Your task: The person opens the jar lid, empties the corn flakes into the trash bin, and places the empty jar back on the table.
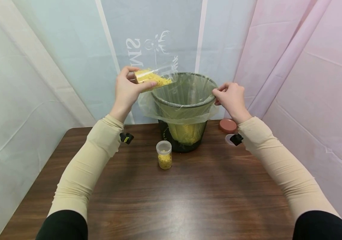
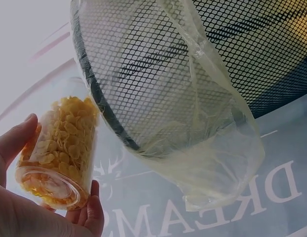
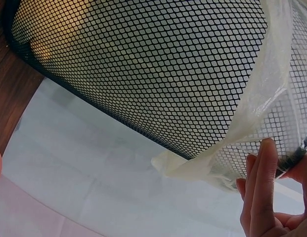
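Observation:
My left hand (image 1: 126, 95) grips a clear plastic jar (image 1: 153, 78) of yellow flakes, tipped sideways with its mouth over the left rim of a black mesh wastebasket (image 1: 178, 106). In the left wrist view the flakes (image 2: 69, 133) lie in the jar, its round base facing the camera, thumb on one side and fingers on the other. A pale translucent bin liner (image 1: 147, 106) folds out over the basket's rim. At the right side of that rim, my right hand (image 1: 232, 99) pinches the rim and liner between thumb and fingers. Yellow material shows low in the basket through the mesh.
A second clear jar (image 1: 165, 162), partly filled with yellow flakes, stands upright in front of the basket. Right of the basket lie a reddish lid (image 1: 228, 125) and a clear disc (image 1: 229, 140), partly behind the right wrist camera. Fabric walls surround the brown table (image 1: 159, 206).

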Tool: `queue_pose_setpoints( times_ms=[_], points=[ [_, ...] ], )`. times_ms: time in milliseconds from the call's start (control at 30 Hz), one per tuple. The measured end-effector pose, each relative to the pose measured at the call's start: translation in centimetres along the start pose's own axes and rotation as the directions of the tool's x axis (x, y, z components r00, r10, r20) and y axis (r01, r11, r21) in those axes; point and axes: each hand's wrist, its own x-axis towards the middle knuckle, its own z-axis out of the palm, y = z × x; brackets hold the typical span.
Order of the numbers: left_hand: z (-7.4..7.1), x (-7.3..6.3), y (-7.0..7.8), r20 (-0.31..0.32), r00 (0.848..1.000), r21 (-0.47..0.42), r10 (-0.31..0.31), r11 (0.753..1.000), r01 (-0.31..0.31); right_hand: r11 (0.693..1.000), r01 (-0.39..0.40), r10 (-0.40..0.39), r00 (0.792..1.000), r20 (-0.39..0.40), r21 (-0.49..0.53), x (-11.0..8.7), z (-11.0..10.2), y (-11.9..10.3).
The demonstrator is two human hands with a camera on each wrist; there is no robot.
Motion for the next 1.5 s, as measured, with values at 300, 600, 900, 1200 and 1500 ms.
queue_pose_setpoints(
  times_ms=[300,600,900,1200,1500],
  points=[
    [0.19,-0.02,0.1,-0.007,0.999,-0.002,0.052,0.999,-0.052,1.0,0.01,-0.01,1.0,-0.003,-0.022,-0.1,-0.12,-0.19],
    [0.19,-0.04,0.04,0.004,0.998,0.106,0.061,0.992,-0.061,0.999,0.01,-0.01,1.0,0.0,-0.034,-0.2,-0.13,-0.26],
    [0.23,-0.22,-0.06,0.018,0.995,0.181,0.096,0.979,-0.098,1.0,0.013,-0.013,1.0,0.002,-0.008,-0.25,-0.01,-0.22],
    [0.19,-0.26,0.18,0.021,0.998,0.192,0.066,0.979,-0.069,1.0,0.008,-0.008,1.0,0.001,0.02,-0.21,-0.03,-0.11],
    [-0.09,-0.14,0.08,0.014,0.997,0.196,0.081,0.977,-0.082,1.0,0.006,-0.006,1.0,-0.003,0.014,-0.17,0.02,0.02]
  ],
)
